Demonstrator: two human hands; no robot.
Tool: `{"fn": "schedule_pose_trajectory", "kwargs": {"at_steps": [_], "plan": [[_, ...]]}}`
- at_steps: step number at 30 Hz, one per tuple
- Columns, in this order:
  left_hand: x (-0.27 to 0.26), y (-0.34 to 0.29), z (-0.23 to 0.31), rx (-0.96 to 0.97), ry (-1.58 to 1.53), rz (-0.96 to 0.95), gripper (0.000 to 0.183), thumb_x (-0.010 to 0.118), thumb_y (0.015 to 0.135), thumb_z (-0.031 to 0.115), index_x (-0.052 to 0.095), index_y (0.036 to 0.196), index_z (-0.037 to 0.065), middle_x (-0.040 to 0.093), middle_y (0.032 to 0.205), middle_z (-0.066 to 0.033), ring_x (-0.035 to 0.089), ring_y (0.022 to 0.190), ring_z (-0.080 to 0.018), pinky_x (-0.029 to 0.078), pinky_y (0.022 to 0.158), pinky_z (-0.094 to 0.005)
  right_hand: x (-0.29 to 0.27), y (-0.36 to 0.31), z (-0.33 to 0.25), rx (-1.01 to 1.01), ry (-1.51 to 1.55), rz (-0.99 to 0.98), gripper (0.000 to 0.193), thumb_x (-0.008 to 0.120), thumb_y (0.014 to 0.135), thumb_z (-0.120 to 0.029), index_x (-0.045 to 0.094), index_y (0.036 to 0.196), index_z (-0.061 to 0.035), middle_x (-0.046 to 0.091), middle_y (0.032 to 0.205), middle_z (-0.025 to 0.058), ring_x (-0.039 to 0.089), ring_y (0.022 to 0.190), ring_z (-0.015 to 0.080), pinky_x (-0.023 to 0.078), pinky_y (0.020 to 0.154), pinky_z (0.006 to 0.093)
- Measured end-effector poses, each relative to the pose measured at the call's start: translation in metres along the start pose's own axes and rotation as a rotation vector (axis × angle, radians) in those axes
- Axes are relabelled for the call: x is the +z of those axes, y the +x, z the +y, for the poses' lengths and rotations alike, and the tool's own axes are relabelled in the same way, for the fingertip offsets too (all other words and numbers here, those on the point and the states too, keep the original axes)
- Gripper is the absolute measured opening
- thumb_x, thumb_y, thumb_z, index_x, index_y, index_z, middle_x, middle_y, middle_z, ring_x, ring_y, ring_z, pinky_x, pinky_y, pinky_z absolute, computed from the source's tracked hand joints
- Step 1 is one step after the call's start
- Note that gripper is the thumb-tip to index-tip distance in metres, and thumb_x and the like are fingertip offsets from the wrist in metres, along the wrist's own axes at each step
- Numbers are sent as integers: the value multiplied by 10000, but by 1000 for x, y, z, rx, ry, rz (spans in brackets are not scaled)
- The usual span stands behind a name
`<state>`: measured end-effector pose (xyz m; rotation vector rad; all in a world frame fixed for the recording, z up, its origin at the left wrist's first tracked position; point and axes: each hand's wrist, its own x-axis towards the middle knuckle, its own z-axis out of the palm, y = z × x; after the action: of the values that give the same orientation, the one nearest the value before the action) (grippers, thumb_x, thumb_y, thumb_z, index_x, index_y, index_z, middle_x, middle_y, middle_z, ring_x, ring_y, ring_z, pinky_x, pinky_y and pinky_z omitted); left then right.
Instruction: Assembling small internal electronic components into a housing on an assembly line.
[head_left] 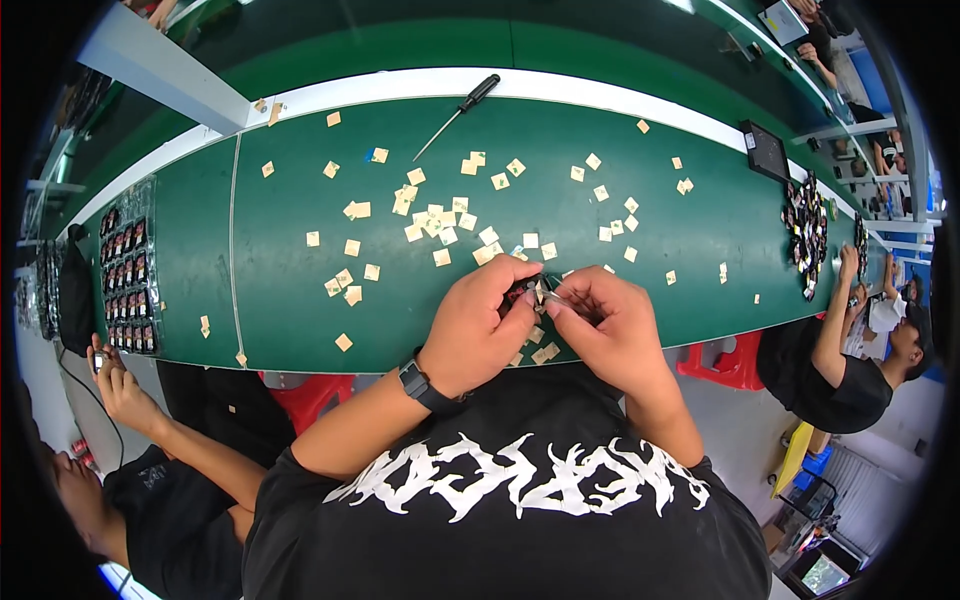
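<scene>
Over the near edge of the green table, both my hands meet in front of my chest. My left hand, with a dark watch on its wrist, is closed around a small black part with red on it. Thumb and fingers of my right hand are pinched together against the same part, at a small pale piece. What that piece is cannot be made out; the fingers cover much of it. Small beige paper squares lie scattered around and beyond my hands, several just under them.
A black-handled screwdriver lies at the far edge. A tray of black parts stands far left; a pile of small dark parts and a black box are at the right. Co-workers sit on both sides, near red stools.
</scene>
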<state>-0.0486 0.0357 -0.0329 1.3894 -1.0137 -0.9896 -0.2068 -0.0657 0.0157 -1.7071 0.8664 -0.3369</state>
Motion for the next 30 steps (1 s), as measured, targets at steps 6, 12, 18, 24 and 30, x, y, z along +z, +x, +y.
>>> {"fn": "schedule_pose_trajectory", "kwargs": {"at_steps": [6,12,18,24,30], "plan": [[-3,0,8,-52,-4,-24,266,535,947,-39,590,1207,-23,645,949,-72,686,767,-114,561,673,-252,2,2,-11,8,-48,-18,117,707,892,-13,623,960,31,673,747,55,567,632,46,454,555,230],[-4,0,7,-63,-24,-21,267,525,957,-47,581,1218,-29,647,984,-82,687,805,-121,592,724,-272,1,3,-7,-25,-112,-28,121,693,902,-10,620,991,29,681,755,65,591,642,49,468,560,230],[0,0,2,-41,-64,-15,269,510,962,-66,574,1223,-39,641,1015,-98,685,870,-131,599,767,-283,3,-3,1,59,26,10,117,676,907,10,616,1006,29,699,797,66,607,665,52,477,581,224],[0,0,3,-74,-80,-44,256,505,962,-71,578,1206,-50,653,1023,-110,689,900,-139,600,790,-287,9,-4,2,40,48,45,114,665,917,14,611,1016,30,706,808,67,612,681,49,482,593,220],[-3,1,6,-103,-66,-40,264,500,953,-86,559,1208,-54,662,1056,-123,690,922,-144,599,815,-291,12,0,-1,34,41,72,92,713,915,-14,685,991,29,709,793,44,614,690,42,474,594,207]]}}
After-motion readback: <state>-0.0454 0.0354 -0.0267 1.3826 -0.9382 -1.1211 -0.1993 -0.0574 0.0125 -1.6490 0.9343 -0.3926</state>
